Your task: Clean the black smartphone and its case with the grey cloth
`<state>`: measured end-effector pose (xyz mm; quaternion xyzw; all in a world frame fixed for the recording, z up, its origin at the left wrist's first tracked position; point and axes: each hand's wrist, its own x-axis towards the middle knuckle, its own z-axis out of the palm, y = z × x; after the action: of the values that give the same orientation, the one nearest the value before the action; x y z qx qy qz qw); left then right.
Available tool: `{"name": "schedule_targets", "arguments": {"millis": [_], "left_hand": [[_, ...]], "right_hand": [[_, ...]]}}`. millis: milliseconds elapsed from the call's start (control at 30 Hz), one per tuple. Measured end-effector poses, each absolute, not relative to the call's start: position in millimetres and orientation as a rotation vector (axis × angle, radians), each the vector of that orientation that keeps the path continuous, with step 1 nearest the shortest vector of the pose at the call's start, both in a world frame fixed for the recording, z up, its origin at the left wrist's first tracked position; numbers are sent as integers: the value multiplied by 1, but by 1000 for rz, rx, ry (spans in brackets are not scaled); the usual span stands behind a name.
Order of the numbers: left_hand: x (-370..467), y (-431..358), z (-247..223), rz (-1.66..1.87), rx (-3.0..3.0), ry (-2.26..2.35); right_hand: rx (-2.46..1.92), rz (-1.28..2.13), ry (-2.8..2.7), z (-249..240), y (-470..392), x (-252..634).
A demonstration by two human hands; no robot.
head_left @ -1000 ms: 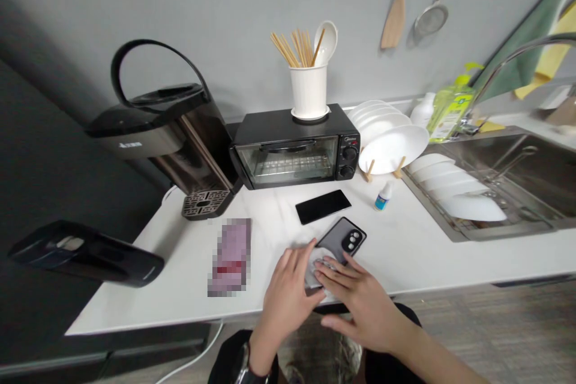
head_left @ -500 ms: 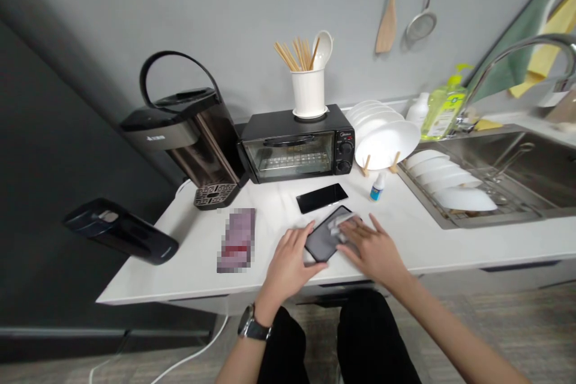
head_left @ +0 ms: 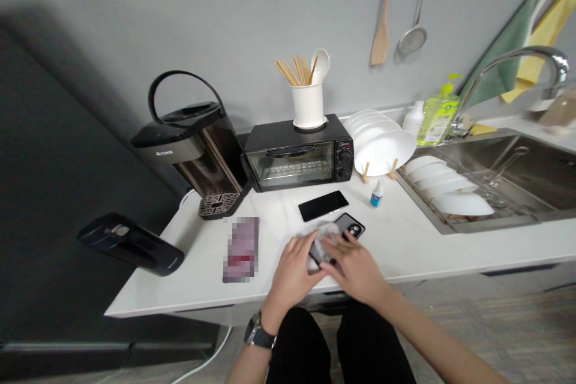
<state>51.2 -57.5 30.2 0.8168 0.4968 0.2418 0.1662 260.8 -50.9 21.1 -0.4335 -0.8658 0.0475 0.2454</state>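
Observation:
A dark grey phone case (head_left: pixel 344 222) with a black rim and round camera cutouts lies on the counter near its front edge. My left hand (head_left: pixel 294 267) steadies the case's left end, thumb and fingers around its edges. Under the fingers of my right hand (head_left: pixel 357 264) is a crumpled greyish-white cloth (head_left: pixel 327 234), pressed flat on the case and covering much of its middle. Just behind lies a black phone (head_left: pixel 323 206), screen up, apart from both hands. A small white dropper bottle with a blue label (head_left: pixel 377 194) stands to the right of the phone.
A blurred purple item (head_left: pixel 243 246) lies left of my hands, with a dark bottle (head_left: pixel 135 246) beyond it. Behind are a water dispenser (head_left: pixel 211 162), a toaster oven (head_left: pixel 294 156) and racked plates (head_left: pixel 384 153). To the right, bowls (head_left: pixel 459 198) sit by the sink (head_left: pixel 531 192).
My right hand and the cloth have slid left and toward me over the case, uncovering its camera cutouts at the far right. My left hand stays at the case's left end.

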Motion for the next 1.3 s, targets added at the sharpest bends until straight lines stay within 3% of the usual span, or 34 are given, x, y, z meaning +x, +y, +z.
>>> {"name": "schedule_targets", "arguments": {"millis": [100, 300, 500, 700, 867, 1033, 1200, 1300], "left_hand": [[51, -58, 30, 670, 2320, 1412], [52, -60, 32, 697, 2270, 1417], [51, -61, 28, 624, 2274, 1454], [50, -59, 25, 618, 2228, 1499], [48, -61, 26, 571, 2238, 1483], [51, -59, 27, 606, 2206, 1530], [53, -57, 26, 575, 2181, 1522], [53, -58, 25, 602, 2179, 1553]], "right_hand": [[-1054, 250, -2422, 19, -53, 257], [-1421, 2, -2186, 16, -41, 274], [-1107, 252, -2379, 16, -59, 249], [-1450, -8, -2188, 14, -45, 270], [-1128, 267, -2407, 17, -59, 246], [-1492, 61, -2231, 20, -45, 270], [-1116, 285, -2442, 20, -56, 260], [-1361, 185, -2310, 21, -48, 266]]}}
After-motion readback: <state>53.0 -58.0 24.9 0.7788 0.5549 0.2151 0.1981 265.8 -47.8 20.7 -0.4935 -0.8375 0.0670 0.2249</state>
